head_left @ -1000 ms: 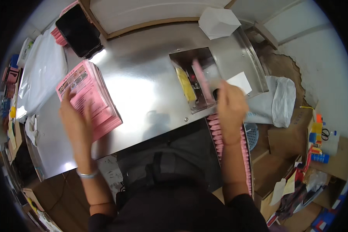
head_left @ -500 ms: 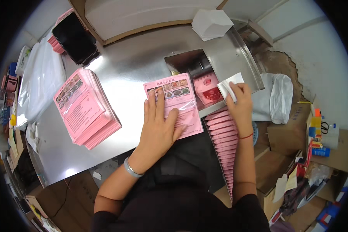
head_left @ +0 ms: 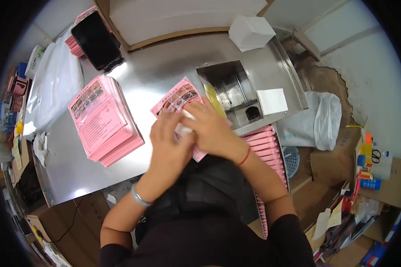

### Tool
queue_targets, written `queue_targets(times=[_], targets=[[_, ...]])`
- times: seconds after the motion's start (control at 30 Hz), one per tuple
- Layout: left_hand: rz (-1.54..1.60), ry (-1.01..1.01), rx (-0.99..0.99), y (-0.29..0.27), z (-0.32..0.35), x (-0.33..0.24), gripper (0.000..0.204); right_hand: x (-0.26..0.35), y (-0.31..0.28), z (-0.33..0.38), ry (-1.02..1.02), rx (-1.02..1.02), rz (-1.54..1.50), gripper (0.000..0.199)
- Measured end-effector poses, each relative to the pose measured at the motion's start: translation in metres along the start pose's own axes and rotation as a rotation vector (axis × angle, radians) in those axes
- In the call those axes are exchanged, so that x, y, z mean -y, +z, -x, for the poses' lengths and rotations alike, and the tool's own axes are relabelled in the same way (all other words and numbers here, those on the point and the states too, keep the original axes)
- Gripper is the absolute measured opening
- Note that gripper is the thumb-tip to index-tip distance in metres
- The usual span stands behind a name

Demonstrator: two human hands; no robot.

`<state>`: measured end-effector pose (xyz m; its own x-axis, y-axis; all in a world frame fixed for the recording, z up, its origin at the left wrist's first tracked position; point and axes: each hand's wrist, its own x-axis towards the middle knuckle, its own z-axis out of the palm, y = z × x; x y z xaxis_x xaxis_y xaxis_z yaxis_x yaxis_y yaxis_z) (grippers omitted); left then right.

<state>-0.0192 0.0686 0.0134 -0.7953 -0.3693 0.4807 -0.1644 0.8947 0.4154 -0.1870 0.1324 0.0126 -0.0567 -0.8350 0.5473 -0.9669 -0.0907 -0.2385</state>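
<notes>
— Pink leaflet [head_left: 176, 99] is lying on the steel table [head_left: 142, 75], poking out up and to the left from under both hands, long axis slanting that way.

— Which hand is sitting nearer?

— Right hand [head_left: 211, 131] is covering its right part, left hand [head_left: 170, 144] beside it. Fingers are pinching a small white piece [head_left: 184, 129] between them over the leaflet; pink stack [head_left: 104, 120] is lying well apart leftward
</notes>
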Motion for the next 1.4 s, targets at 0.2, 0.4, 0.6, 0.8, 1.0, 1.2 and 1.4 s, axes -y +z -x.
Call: queue_targets(times=[0.2, 0.4, 0.6, 0.8, 1.0, 1.2, 1.4], targets=[[-0.047, 0.004, 0.213, 0.000, -0.004, 0.000, 0.031, -0.174, -0.061, -0.124, 0.314, -0.294, 0.498, 0.028], [-0.309, -0.100, 0.269, -0.005, -0.053, 0.010, 0.064, -0.171, -0.066, -0.093, 0.447, -0.041, 0.518, 0.033], [-0.383, -0.067, 0.343, -0.013, -0.060, 0.006, 0.065, -0.136, -0.111, -0.027, 0.438, -0.171, 0.179, 0.023], [-0.088, 0.090, 0.308, -0.005, -0.013, -0.008, 0.051, -0.038, -0.105, -0.001, 0.166, -0.309, 0.285, 0.034], [0.401, -0.112, 0.418, -0.014, -0.039, -0.005, 0.070, 0.014, -0.052, 0.034, 0.083, 0.193, 0.158, 0.023], [0.420, 0.049, 0.311, -0.021, -0.035, -0.038, 0.082, -0.041, -0.029, -0.003, 0.364, 0.516, 0.185, 0.015], [-0.346, -0.390, 0.185, -0.131, 0.015, 0.080, 0.073, -0.031, -0.070, 0.028, 0.611, -0.277, 0.389, 0.019]])
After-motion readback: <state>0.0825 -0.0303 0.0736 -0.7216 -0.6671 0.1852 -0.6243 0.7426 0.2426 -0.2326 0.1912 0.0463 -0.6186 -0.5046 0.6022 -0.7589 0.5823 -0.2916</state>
